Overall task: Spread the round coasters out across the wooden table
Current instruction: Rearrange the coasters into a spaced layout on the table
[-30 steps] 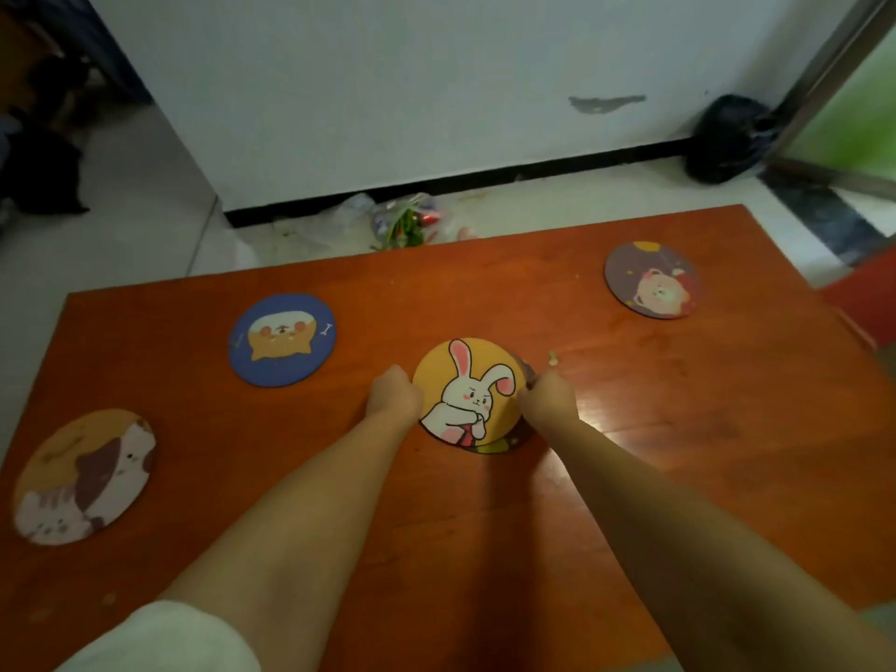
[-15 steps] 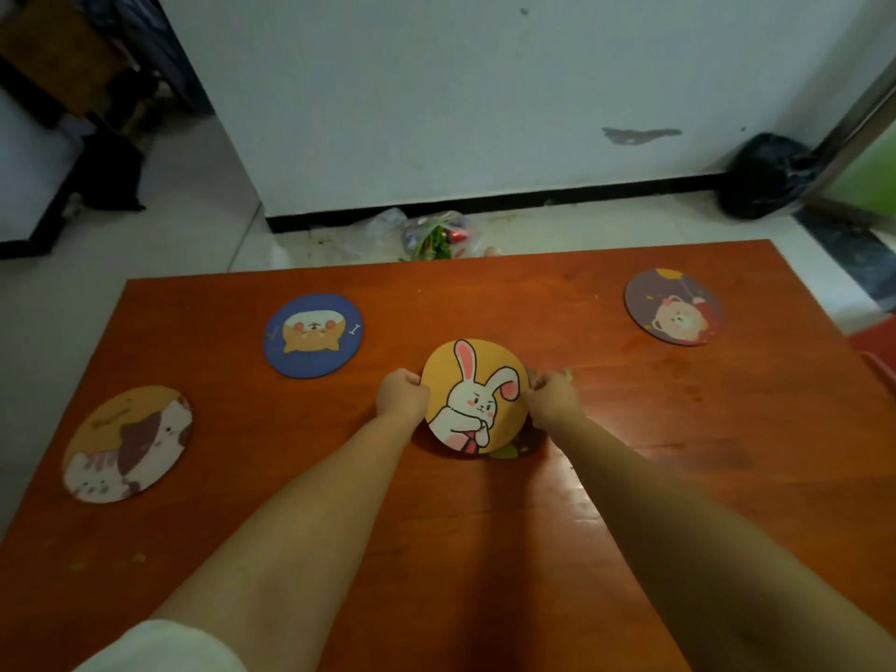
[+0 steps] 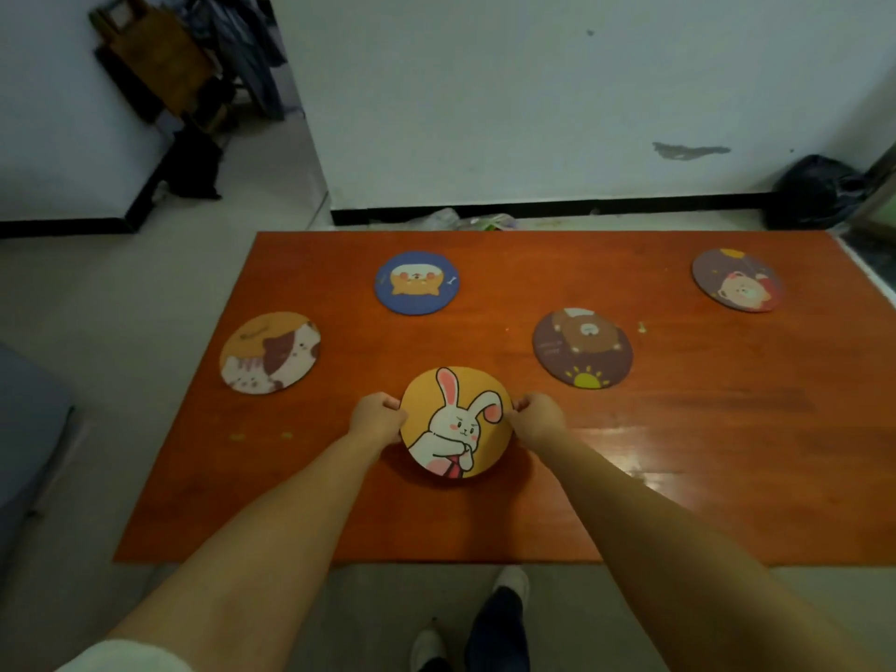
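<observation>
A yellow rabbit coaster (image 3: 456, 421) is held over the near middle of the wooden table (image 3: 679, 453), tilted up toward me. My left hand (image 3: 377, 419) grips its left rim and my right hand (image 3: 537, 418) grips its right rim. Lying flat on the table are a cat coaster (image 3: 270, 352) at the left, a blue dog coaster (image 3: 417, 282) at the back, a dark bear coaster with a sun (image 3: 582, 348) right of centre, and a purple bear coaster (image 3: 737, 280) at the far right.
A white wall rises just behind the table. A black bag (image 3: 814, 191) sits on the floor at the back right, and plastic bags (image 3: 456, 219) lie behind the far edge. My shoes (image 3: 504, 618) show below the near edge. A grey cushion (image 3: 24, 438) lies at the left.
Both hands have lifted the rabbit coaster off the stack and drawn it toward me. The dark bear coaster beneath it now lies uncovered. The camera has pulled back and up.
</observation>
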A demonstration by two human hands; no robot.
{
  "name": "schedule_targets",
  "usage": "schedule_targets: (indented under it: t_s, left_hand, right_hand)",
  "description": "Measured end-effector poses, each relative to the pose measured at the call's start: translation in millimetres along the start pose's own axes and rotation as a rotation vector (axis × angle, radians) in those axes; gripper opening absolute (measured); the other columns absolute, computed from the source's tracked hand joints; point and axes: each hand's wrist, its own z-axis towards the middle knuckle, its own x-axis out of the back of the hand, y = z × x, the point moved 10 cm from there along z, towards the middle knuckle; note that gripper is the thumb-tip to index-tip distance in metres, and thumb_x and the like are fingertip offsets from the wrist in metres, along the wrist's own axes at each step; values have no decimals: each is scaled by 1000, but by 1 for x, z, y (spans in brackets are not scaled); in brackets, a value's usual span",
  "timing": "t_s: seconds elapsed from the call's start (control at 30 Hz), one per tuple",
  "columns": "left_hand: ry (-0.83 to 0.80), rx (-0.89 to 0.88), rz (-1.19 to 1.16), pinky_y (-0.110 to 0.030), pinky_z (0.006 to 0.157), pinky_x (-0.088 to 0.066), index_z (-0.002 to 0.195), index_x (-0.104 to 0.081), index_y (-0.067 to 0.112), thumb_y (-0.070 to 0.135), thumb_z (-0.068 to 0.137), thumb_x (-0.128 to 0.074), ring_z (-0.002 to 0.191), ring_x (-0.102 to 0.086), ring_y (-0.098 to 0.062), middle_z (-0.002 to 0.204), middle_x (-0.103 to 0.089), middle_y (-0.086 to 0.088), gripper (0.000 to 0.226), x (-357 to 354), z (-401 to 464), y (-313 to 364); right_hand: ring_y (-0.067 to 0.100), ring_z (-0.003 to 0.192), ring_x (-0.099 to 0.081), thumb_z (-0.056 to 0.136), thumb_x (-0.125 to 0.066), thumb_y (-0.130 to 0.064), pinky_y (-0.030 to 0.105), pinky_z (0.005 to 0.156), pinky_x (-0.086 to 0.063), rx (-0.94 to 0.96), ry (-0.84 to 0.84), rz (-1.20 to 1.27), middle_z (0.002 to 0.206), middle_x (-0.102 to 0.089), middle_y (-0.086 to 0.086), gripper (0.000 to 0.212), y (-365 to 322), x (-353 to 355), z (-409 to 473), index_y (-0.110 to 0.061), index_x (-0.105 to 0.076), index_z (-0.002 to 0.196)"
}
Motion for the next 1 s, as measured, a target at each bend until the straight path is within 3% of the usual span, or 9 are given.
schedule_targets:
  t_s: [0.1,0.23,0.4,0.47,0.53,0.63,0.73,0.83,1.0]
  left_hand:
    - [17,11,-12,-40,84,-55,93,-56,5,3,92,-54,98,-60,-32,112,-62,-20,4,22,-2,-26]
    - [35,19,1,-43,87,-56,94,-58,4,3,91,-54,100,-61,-33,114,-63,-21,5,42,3,-47]
    - [36,-25,113,-50,90,-55,94,-59,3,5,90,-55,101,-62,-35,108,-64,-20,6,51,20,-58]
    - [47,-59,207,-47,84,-56,82,-55,7,5,89,-54,94,-61,-34,98,-62,-18,7,52,23,-59]
    - [62,-90,340,-38,65,-49,68,-44,14,6,88,-52,78,-55,-29,89,-57,-16,24,52,25,-59]
    - [29,-108,492,-40,68,-46,95,-52,7,9,93,-49,89,-59,-33,105,-61,-20,4,46,25,-55]
    - [13,-77,580,-47,90,-51,130,-41,5,12,93,-50,114,-56,-37,129,-53,-19,39,47,25,-49]
    - [-32,-105,641,-48,96,-50,135,-38,6,15,93,-51,119,-53,-37,136,-47,-18,45,44,25,-34]
    - [-80,-238,633,-41,86,-50,127,-46,6,19,93,-52,111,-56,-33,128,-54,-16,38,27,26,16]
  right_hand:
    - [29,74,-47,92,-55,-19,48,75,-51,-8,-18,1,71,-47,7,35,-3,-29,-16,-20,-35,64]
    - [28,75,-48,92,-54,-19,51,81,-53,3,-41,-28,67,-44,3,35,-9,-58,-25,-20,-34,64]
    - [19,60,-39,95,-53,-22,30,51,-34,71,-48,-112,67,-40,1,22,-19,-77,-19,-12,-41,78]
    - [18,59,-38,95,-50,-25,29,50,-30,96,-39,-151,68,-40,1,20,-21,-82,-19,-12,-41,83]
    - [26,68,-44,96,-47,-26,36,58,-36,104,-20,-228,75,-47,6,19,-21,-82,-18,-12,-42,86]
    - [32,83,-51,96,-45,-26,41,69,-44,100,-4,-336,102,-60,17,21,-20,-81,-18,-6,-49,100]
    - [37,97,-58,96,-45,-28,44,77,-48,105,-8,-381,112,-59,19,28,-24,-78,-17,-4,-50,111]
    - [37,101,-57,93,-48,-23,44,79,-48,103,-1,-391,114,-58,18,26,-28,-66,-15,-4,-50,111]
    - [37,102,-59,92,-48,-19,40,75,-46,58,67,-351,113,-61,17,23,-23,-13,-10,-5,-54,108]
